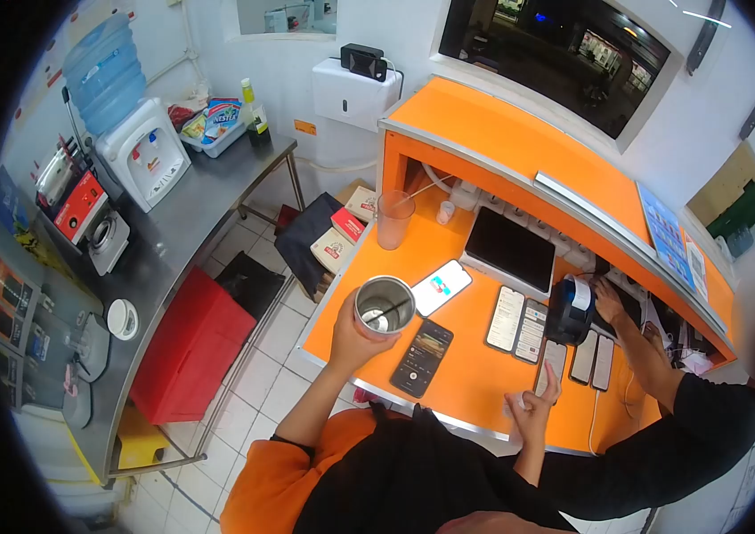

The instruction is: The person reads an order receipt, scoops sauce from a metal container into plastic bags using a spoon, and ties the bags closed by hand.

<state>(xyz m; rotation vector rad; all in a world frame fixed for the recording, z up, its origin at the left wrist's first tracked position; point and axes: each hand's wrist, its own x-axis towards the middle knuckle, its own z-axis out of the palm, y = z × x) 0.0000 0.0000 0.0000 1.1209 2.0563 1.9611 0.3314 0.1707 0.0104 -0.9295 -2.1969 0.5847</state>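
Note:
My left hand [353,336] is wrapped round a metal tumbler [385,307] whose open mouth faces up at me. A dark straw or stick leans inside it. Beneath that hand lies a dark-screened phone [422,358] on the orange counter, and a white-screened phone [442,287] is just beyond the tumbler. My right hand [533,411] is raised over the counter's near edge, index finger stretched out and the other fingers curled round something small and whitish that I cannot make out. Close to it lies a phone [551,363], partly behind the finger.
At right, a co-worker's hand [609,303] reaches past the black label or receipt printer [571,310]. A tablet [511,249], a translucent pink cup [394,220] and several phones stand or lie on the counter [355,271]. Left is a steel table [183,200] with a water dispenser [143,156].

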